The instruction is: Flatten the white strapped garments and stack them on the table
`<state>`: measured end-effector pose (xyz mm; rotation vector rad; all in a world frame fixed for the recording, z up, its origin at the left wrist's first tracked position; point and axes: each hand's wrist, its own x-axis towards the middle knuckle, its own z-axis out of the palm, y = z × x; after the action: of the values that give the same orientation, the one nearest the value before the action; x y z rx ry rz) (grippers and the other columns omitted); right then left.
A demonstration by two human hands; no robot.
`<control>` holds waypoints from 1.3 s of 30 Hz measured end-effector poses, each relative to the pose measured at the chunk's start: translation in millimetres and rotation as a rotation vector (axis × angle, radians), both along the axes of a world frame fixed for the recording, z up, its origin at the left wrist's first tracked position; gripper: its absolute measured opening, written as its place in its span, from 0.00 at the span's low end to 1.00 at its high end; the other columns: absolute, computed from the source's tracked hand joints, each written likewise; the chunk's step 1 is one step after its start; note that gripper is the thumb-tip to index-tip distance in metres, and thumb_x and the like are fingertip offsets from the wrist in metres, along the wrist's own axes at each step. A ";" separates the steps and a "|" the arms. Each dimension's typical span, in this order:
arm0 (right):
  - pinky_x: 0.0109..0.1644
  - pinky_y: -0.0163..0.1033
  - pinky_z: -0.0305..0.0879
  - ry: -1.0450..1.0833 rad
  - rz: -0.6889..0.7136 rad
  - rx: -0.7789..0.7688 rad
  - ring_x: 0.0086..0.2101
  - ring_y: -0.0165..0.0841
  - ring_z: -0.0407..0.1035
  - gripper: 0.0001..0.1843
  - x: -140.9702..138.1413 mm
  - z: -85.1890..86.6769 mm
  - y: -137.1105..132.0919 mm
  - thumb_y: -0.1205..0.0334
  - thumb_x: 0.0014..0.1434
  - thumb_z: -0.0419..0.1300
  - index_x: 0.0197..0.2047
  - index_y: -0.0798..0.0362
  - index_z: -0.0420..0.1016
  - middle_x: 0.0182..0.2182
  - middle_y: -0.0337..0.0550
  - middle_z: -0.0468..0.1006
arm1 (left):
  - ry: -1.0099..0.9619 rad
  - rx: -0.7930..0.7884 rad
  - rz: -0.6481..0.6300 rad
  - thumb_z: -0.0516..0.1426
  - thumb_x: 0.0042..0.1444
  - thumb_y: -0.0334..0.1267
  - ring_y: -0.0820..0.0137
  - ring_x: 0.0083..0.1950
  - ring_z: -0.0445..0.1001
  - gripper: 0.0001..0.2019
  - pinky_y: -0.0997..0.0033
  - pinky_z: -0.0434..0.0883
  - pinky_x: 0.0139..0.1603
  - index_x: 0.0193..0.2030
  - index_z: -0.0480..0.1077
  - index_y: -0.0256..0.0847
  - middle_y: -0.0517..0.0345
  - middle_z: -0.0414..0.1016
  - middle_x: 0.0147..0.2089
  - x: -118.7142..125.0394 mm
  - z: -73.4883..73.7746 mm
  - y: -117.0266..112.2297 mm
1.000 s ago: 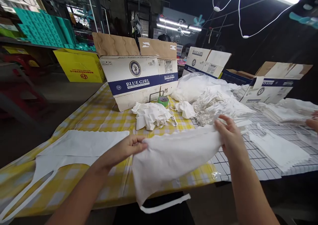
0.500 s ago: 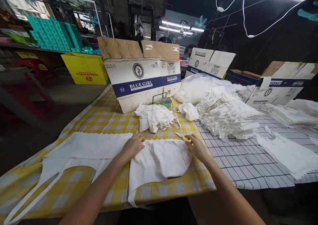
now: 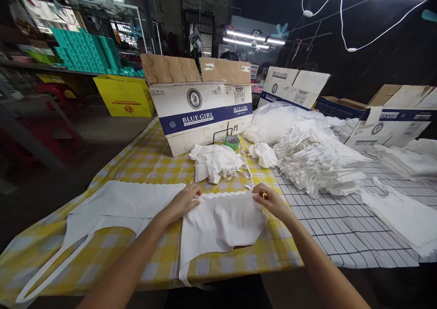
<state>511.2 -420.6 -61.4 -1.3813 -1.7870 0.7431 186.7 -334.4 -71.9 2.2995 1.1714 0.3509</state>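
Note:
A white camisole [image 3: 223, 222] with a scalloped edge lies on the table in front of me, that edge facing away. My left hand [image 3: 184, 203] is at its upper left corner, thumb and fingers closing on the cloth. At the upper right corner my right hand [image 3: 269, 200] pinches the edge between thumb and fingertips. A second white camisole [image 3: 119, 200] lies flat to the left with its strap toward me; my left forearm covers part of it. Just beyond my right fingertips is a small white strap end [image 3: 248, 187].
Beyond my hands lie a crumpled white garment heap [image 3: 218, 161], a green tape roll [image 3: 232, 142] and a Blue Girl carton [image 3: 205, 115]. A tall stack of white garments [image 3: 317, 159] stands to the right, near flat white garments [image 3: 403, 213]. The table's near edge is close to my body.
The camisole's far edge now lies straighter, with its scallops showing between my hands. My right fingers have closed into a pinch at its corner. The view has shifted slightly left.

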 end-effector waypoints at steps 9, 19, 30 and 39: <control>0.23 0.31 0.46 0.295 0.117 -0.155 0.21 0.23 0.50 0.14 -12.7 76.8 -26.9 0.50 0.54 0.58 0.31 0.53 0.65 0.23 0.33 0.60 | -0.325 -0.504 -0.366 0.58 0.48 0.46 0.63 0.44 0.70 0.21 0.69 0.66 0.42 0.48 0.69 0.39 0.55 0.74 0.43 50.8 30.9 -22.8; 0.19 0.35 0.52 0.398 -0.011 0.264 0.19 0.29 0.56 0.09 44.9 147.8 -84.4 0.54 0.48 0.63 0.23 0.49 0.71 0.17 0.38 0.61 | -0.280 -0.323 -0.337 0.58 0.48 0.45 0.67 0.37 0.69 0.11 0.72 0.65 0.40 0.30 0.76 0.40 0.57 0.74 0.33 -21.0 118.6 -31.4; 0.15 0.35 0.45 0.555 -0.279 0.440 0.18 0.26 0.57 0.12 62.6 187.1 -99.9 0.49 0.43 0.65 0.25 0.46 0.69 0.23 0.40 0.63 | -0.561 -0.143 -0.344 0.55 0.46 0.58 0.64 0.35 0.67 0.21 0.57 0.65 0.48 0.18 0.67 0.42 0.56 0.69 0.26 -45.5 188.1 -61.8; 0.17 0.29 0.52 0.102 -0.258 -0.107 0.22 0.27 0.61 0.14 30.8 85.9 -35.3 0.53 0.47 0.61 0.35 0.53 0.70 0.22 0.35 0.65 | -0.397 -0.183 -0.243 0.50 0.55 0.47 0.77 0.25 0.56 0.15 0.77 0.54 0.26 0.24 0.62 0.38 0.65 0.57 0.22 20.2 129.2 -57.2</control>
<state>542.0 -455.9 24.5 -1.5793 -1.4745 0.7635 206.9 -391.6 57.3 2.0600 0.6904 0.5525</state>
